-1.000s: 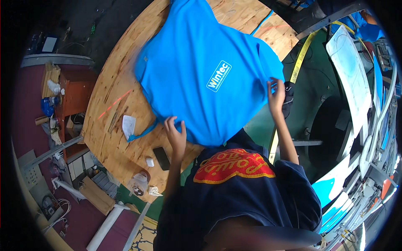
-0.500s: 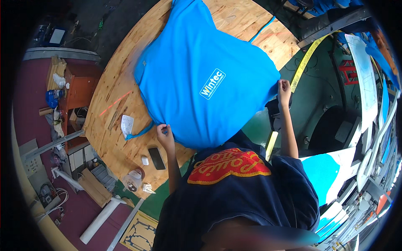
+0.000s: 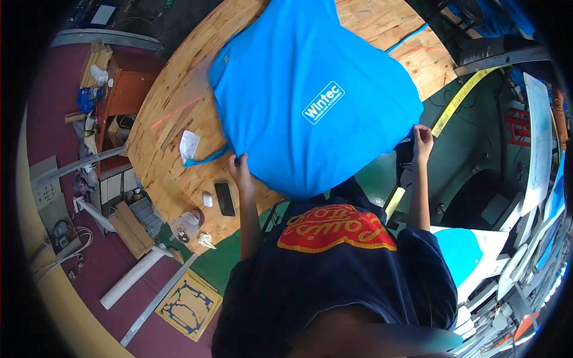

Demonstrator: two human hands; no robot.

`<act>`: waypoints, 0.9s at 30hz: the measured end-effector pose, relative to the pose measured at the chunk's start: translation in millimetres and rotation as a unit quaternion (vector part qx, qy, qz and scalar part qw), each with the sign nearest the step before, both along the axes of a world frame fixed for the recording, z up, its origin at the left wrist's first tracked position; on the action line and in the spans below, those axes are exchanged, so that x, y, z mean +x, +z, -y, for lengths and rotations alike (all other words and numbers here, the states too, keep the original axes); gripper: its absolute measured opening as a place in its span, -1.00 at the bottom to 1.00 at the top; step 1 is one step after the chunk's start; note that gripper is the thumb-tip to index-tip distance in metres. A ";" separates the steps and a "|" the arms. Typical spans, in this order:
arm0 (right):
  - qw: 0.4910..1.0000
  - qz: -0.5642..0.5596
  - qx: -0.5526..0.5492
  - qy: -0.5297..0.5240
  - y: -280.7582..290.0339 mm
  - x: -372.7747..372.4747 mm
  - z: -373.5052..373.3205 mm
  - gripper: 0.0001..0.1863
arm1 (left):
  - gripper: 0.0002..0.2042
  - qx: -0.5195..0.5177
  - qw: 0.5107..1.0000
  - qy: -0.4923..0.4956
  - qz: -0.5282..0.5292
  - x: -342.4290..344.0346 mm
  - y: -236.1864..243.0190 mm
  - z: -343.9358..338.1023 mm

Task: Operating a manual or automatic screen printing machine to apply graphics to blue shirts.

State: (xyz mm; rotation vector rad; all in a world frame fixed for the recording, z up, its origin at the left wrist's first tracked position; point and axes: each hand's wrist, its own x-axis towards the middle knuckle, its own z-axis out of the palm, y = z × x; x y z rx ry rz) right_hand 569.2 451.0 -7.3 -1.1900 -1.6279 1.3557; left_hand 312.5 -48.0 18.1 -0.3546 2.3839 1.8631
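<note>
A large blue fabric cover (image 3: 286, 119) with a white printed label (image 3: 323, 102) lies spread over the wooden table, its near edge hanging over the table's front. At its lower left edge, my left hand (image 3: 241, 172) pinches the cloth between thumb and fingers. My right hand (image 3: 423, 142) grips the right corner of the cover, beyond the table's edge. Between my hands the cloth is slack, with soft folds. A blue strap (image 3: 206, 159) trails from its left side to a white paper tag (image 3: 189, 147). Another thin blue cord (image 3: 407, 39) runs out on the far right.
A phone (image 3: 225, 198), a small white case (image 3: 208, 200), a plastic cup (image 3: 186, 225) and crumpled tissue (image 3: 206, 240) sit on the wooden table (image 3: 167, 143) at near left. An orange cabinet (image 3: 128, 86) stands farther left. Yellow tape (image 3: 459, 98) stretches across at right; panels lean beyond it.
My view has shifted, so the table and cover appear farther right and higher. Both hands keep hold of the cover's edges, with little change in their grip.
</note>
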 end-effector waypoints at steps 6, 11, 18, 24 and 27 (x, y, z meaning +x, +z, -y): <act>0.895 0.119 0.301 0.307 82.9 -48.9 187.6 -0.90 | -0.57 0.189 0.977 0.046 0.084 -1.9 20.8 13.4; 0.762 0.144 0.397 0.491 95.2 -66.4 318.7 -0.73 | -0.38 0.160 0.980 -0.049 0.105 -20.4 39.3 21.7; 0.725 0.202 0.391 0.530 88.7 -65.3 334.9 -0.75 | -0.39 0.148 0.970 -0.151 0.119 -30.5 32.5 30.3; 0.672 0.225 0.429 0.560 92.3 -60.5 354.5 -0.61 | -0.51 -0.085 0.964 -0.177 -0.178 -28.4 29.4 35.4; 0.668 0.266 0.429 0.547 83.2 -55.7 358.7 -0.71 | -0.54 -0.286 0.839 -0.221 -0.407 -6.9 73.7 -13.6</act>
